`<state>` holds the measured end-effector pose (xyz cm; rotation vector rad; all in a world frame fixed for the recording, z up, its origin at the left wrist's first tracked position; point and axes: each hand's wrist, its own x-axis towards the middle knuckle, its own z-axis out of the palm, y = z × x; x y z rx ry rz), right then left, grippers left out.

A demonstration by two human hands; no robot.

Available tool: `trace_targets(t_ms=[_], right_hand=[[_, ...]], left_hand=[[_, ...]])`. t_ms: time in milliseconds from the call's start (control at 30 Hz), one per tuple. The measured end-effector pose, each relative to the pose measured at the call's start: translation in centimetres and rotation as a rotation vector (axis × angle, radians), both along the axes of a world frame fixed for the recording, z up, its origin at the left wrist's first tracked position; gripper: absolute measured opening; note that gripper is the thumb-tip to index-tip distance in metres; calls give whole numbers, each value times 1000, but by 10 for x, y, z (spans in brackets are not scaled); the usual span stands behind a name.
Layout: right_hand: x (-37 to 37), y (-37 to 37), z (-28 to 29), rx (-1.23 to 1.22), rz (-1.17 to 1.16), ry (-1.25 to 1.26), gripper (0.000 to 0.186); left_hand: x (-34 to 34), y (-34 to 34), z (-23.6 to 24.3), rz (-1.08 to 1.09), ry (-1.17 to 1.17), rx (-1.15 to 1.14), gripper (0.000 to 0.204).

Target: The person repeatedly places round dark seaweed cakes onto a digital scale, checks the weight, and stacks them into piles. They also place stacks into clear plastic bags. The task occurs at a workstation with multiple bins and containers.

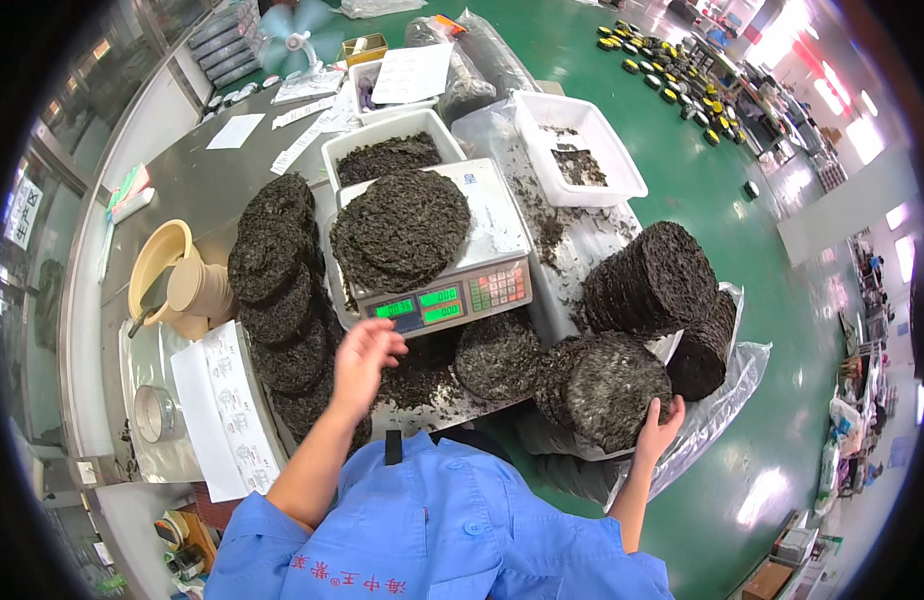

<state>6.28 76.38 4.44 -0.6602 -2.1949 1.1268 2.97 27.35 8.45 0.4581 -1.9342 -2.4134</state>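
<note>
My left hand point(367, 360) hovers just in front of the digital scale point(499, 240), holding nothing, fingers loosely bent and apart. On the scale's metal pan lie round, dark cakes of what looks like dried seaweed point(402, 225). At the right, my right hand point(660, 430) grips the edge of a greyish-black seaweed cake point(614, 392), thumb side up against its rim. That cake leans on others at the table's front. Behind it a thick stack of seaweed cakes point(652, 280) rests on its side. Another cake point(497, 352) lies below the scale's front edge.
Left of the scale stand overlapping piles of seaweed cakes point(282, 290). A white tub of loose seaweed point(390, 160) sits behind the scale, a white bin point(582, 150) at back right. A yellow basin point(160, 262), printed sheets point(222, 400) and clear plastic bags point(717, 425) flank the work area.
</note>
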Motion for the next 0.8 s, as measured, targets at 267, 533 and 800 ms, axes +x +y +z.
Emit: trace_targets(t_ms=[267,533,800], right_hand=[[-86,-168,64,57,489,82,36],[-231,-319,38,369,542,-200,71],[-236,-348,35,-837,864,104,47]], left_hand=[[-102,-74,-32,622,183,-430,34],[-130,-75,-61,523,-94,-651,75],[-118,-66,-65,540,54,-891,71]])
